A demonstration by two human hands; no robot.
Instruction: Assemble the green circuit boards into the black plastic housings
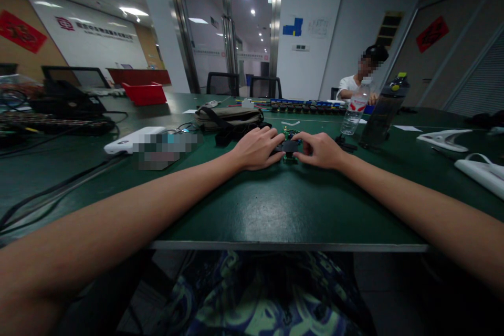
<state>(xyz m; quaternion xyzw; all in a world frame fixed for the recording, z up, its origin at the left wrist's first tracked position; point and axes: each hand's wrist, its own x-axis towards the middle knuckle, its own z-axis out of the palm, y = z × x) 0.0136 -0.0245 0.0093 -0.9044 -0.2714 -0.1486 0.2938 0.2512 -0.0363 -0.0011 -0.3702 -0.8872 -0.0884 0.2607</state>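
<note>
My left hand is closed over the left end of a small dark flat part, its thumb at the near edge. My right hand pinches the other end of that part between thumb and bent fingers. The part is black and its exact kind is too small to make out. Small green circuit boards lie just beyond it, and a bit of green shows beneath it. My fingers hide both of its ends. Several small black pieces lie right of my right hand.
Behind my left hand lies a grey-brown bag with a black strap. A clear water bottle and a dark bottle stand to the right. White devices and cables are at left. A person sits across the green table.
</note>
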